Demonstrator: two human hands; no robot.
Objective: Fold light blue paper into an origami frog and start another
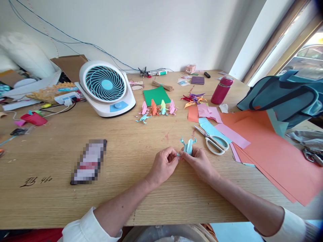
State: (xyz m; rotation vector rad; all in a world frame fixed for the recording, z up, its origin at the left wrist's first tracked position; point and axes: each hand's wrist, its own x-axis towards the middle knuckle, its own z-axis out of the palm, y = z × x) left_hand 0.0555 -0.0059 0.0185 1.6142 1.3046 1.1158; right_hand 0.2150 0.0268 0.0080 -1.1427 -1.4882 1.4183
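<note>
A light blue folded paper frog (188, 146) is between my hands, over the front middle of the table. My right hand (200, 162) is closed on its body, thumb on the near side. With thumb and fingertips, my left hand (165, 164) pinches a thin leg at the frog's left. Two other legs stick up at its far end. Beyond my hands stand several folded paper frogs in pink, orange and light blue-green, such as the orange one (153, 107). A light blue paper frog (144, 118) lies flat in front of them.
White-handled scissors (217, 145) lie right of my hands, beside paper strips and large orange sheets (272, 154). A red bottle (222, 90) and a teal bag (280, 94) stand farther right. A fan (106, 89) stands back left; a blurred phone-like object (88, 162) lies front left.
</note>
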